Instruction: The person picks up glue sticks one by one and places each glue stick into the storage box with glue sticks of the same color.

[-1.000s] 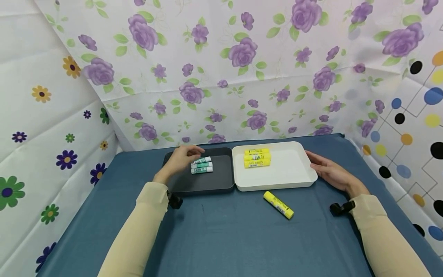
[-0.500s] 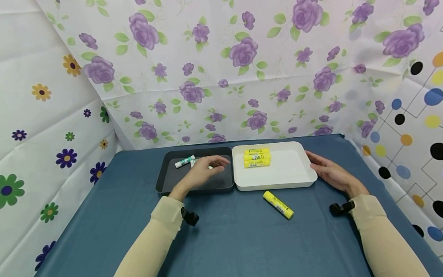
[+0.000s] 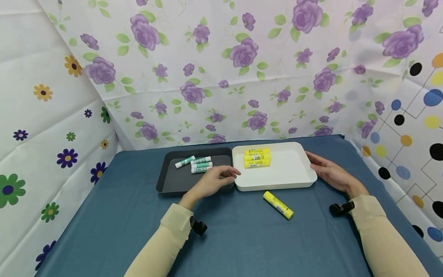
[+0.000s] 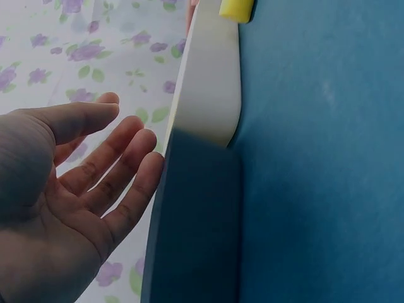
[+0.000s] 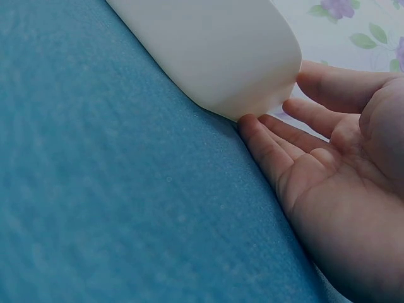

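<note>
My left hand [image 3: 212,181], fingers loosely bent and holding nothing, hovers over the front right part of the dark grey tray [image 3: 173,184]. Its fingertips reach toward the left rim of the white tray [image 3: 283,175]. In the left wrist view the palm and spread fingers [image 4: 132,154] show beside the trays' front walls. At the white tray's right end, my right hand [image 3: 333,175] rests its fingertips and thumb against the wall. Several white tubes with green labels [image 3: 202,164] lie in the dark tray, one [image 3: 185,162] angled apart. Three yellow glue sticks [image 3: 257,157] lie stacked side by side in the white tray.
Another yellow glue stick [image 3: 278,205] lies diagonally on the blue tablecloth [image 3: 235,242] in front of the white tray. The two trays stand side by side near the table's back edge. Flowered cloth [image 3: 221,69] hangs behind them.
My left hand has let go of a green-labelled tube, which now lies angled at the left of the others. The hand has moved right and toward me; the right hand has stayed put.
</note>
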Demonstrator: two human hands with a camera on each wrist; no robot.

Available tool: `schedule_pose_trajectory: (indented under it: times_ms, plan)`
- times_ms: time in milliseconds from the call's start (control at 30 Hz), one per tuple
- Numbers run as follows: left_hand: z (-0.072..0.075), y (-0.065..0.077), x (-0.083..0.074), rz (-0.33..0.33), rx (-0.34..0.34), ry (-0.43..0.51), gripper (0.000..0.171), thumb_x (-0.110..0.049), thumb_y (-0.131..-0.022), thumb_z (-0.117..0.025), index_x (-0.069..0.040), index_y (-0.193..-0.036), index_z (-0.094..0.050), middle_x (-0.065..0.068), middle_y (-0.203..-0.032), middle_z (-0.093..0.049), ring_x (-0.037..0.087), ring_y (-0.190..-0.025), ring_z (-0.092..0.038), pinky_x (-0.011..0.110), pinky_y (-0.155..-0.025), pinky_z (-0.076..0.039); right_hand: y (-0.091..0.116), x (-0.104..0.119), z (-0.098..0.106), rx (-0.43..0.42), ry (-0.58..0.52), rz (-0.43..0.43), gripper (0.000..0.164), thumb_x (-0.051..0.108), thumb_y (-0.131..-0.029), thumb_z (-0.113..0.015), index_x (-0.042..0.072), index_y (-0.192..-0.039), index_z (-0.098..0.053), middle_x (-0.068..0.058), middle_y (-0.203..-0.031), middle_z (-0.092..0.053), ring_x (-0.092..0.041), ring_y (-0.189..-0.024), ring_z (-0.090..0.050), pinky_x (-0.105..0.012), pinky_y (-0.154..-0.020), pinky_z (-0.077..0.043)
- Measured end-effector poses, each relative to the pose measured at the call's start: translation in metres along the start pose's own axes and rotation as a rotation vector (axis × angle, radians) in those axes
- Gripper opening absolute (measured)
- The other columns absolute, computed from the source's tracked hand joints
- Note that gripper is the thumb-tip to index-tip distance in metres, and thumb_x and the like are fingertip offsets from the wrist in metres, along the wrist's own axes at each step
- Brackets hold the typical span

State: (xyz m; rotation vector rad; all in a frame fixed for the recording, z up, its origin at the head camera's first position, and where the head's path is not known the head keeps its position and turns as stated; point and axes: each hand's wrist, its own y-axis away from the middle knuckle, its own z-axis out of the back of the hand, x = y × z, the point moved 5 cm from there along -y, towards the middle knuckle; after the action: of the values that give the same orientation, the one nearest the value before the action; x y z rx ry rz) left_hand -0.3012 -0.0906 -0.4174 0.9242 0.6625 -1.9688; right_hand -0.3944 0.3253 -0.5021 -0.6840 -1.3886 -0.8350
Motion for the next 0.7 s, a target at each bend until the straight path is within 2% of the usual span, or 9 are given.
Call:
schedule_pose_trajectory:
  times_ms: [167, 433, 700]
  plan:
    - [-0.01, 0.002, -0.003, -0.01, 0.004, 0.01, 0.024, -0.012, -0.106, -0.062, -0.01, -0.128, -0.072, 0.006, -0.118, -0.072, 0.019, -0.105, -0.067, 0.035, -0.091, -0.056, 0.0, -0.001, 0.0, 0.012, -0.001, 0.001, 0.069, 0.017, -0.114, -0.044, 0.016, -0.169, -0.003, -0.012, -0.175, 0.005, -0.031, -0.16, -0.001, -0.012, -0.105, -0.039]
    - [-0.023, 0.001, -0.01, -0.025, -0.011, 0.005, 0.024, -0.011, -0.106, -0.062, -0.016, -0.127, -0.073, 0.006, -0.118, -0.072, 0.015, -0.103, -0.067, 0.033, -0.09, -0.056, 0.001, 0.0, -0.001, 0.014, -0.004, -0.005, 0.07, 0.017, -0.114, -0.044, 0.015, -0.169, -0.001, -0.012, -0.175, 0.006, -0.034, -0.16, 0.003, -0.011, -0.105, -0.038]
    - [-0.031, -0.005, -0.023, -0.066, 0.025, 0.013, 0.024, -0.011, -0.106, -0.062, -0.014, -0.128, -0.073, 0.007, -0.12, -0.071, 0.015, -0.105, -0.067, 0.029, -0.088, -0.055, 0.001, 0.001, -0.001, 0.009, -0.016, -0.003, 0.068, 0.016, -0.114, -0.042, 0.015, -0.169, -0.002, -0.012, -0.175, 0.005, -0.026, -0.16, -0.005, -0.012, -0.106, -0.04]
